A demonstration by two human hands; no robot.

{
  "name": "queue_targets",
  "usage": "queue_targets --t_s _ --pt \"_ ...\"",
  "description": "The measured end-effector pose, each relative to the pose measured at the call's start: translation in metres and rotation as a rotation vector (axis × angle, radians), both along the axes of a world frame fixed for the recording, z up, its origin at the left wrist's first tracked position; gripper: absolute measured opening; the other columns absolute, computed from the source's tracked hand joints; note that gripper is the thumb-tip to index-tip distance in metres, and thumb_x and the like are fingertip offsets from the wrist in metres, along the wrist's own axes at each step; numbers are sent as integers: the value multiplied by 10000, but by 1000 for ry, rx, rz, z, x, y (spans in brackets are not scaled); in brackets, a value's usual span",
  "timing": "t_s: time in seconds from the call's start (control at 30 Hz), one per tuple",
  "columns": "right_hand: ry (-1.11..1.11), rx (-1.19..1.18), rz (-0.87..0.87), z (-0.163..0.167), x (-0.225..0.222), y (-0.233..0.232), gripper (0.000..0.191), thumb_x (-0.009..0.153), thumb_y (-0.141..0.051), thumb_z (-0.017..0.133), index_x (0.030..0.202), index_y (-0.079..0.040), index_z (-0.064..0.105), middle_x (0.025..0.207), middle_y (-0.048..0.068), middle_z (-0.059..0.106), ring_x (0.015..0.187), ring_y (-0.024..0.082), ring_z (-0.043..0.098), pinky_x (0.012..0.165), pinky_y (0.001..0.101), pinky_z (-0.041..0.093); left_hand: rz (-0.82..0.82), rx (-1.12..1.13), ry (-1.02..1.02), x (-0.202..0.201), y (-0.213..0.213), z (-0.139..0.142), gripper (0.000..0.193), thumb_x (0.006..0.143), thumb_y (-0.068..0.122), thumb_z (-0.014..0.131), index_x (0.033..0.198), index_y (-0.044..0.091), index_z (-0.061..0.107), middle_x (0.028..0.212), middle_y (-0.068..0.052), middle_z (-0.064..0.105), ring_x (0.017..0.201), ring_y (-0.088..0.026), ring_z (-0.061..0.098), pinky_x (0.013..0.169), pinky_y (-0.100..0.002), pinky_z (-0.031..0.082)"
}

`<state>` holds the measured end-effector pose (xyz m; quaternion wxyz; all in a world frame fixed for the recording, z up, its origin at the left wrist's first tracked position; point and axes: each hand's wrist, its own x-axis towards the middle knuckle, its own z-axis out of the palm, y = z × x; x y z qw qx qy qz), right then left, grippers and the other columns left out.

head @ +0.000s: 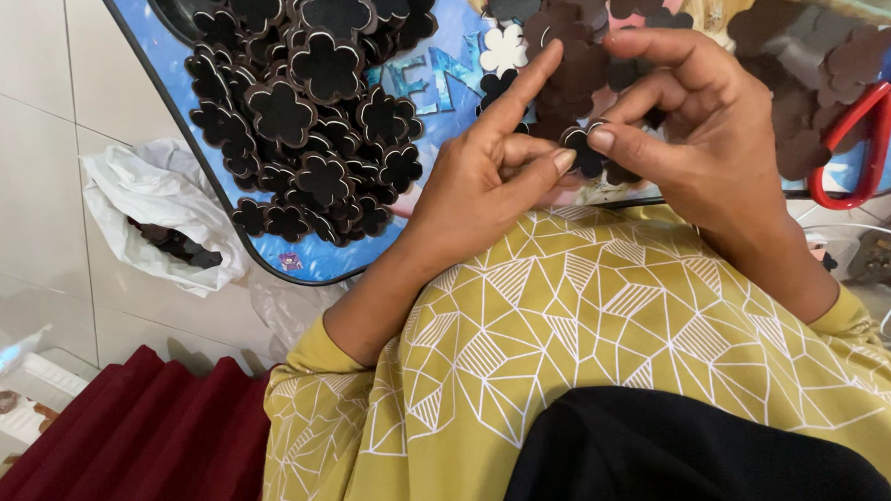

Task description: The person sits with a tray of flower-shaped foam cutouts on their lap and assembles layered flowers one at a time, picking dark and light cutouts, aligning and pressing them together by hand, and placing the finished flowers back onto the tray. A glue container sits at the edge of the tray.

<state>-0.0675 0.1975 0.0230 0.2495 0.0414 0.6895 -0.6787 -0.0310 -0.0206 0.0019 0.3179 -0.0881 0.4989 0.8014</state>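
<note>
My left hand (487,179) and my right hand (695,124) meet over my lap and pinch one small black flower-shaped foam piece (588,154) between thumbs and fingers. My left forefinger points up toward a white flower piece (504,50). A heap of black flower pieces (309,106) with pale edges lies on the left half of a blue picture tray (438,85). Brown flower pieces (586,24) lie behind my hands.
Red-handled scissors (862,152) lie at the right on the tray. A white plastic bag (158,213) with dark scraps sits on the tiled floor at the left. A dark red cloth (134,454) lies at the lower left. My yellow patterned garment (589,334) covers my lap.
</note>
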Motion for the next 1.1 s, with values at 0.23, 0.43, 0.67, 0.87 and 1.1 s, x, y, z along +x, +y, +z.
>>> queue_targets --t_s 0.23,0.43,0.67,0.87,1.1 --pt "44 -35 27 -4 4 5 509 978 123 747 1435 65 531 948 85 704 866 85 666 775 196 536 -48 -129 142 -1 -1 0 860 1044 33 718 1702 199 191 1016 -49 769 930 -53 680 862 -243 604" --pt "44 -51 19 -2 9 4 573 957 118 738 1484 40 527 926 94 705 815 98 673 720 206 555 -58 -214 234 -2 0 2 934 980 101 794 1700 226 212 1007 -26 774 881 -61 681 823 -247 605" --pt "-3 -158 -26 4 6 -5 603 944 103 761 1494 39 522 968 102 713 885 118 688 820 236 556 -47 -614 669 -4 -8 8 887 976 300 816 1643 307 232 1122 -41 792 1021 -210 796 839 -311 636" --pt "158 13 -15 14 6 -13 735 847 75 741 1509 36 424 1119 111 677 1045 143 695 955 252 561 -24 -725 633 -4 -31 35 651 1002 258 787 1564 254 458 1082 -20 801 925 -182 801 812 -303 635" --pt "157 -126 -126 6 9 4 657 1034 28 750 1595 62 411 1148 165 711 1015 163 688 919 242 551 375 -1222 776 11 -89 80 202 1051 124 787 1247 132 739 1062 -39 768 909 -169 735 804 -285 575"
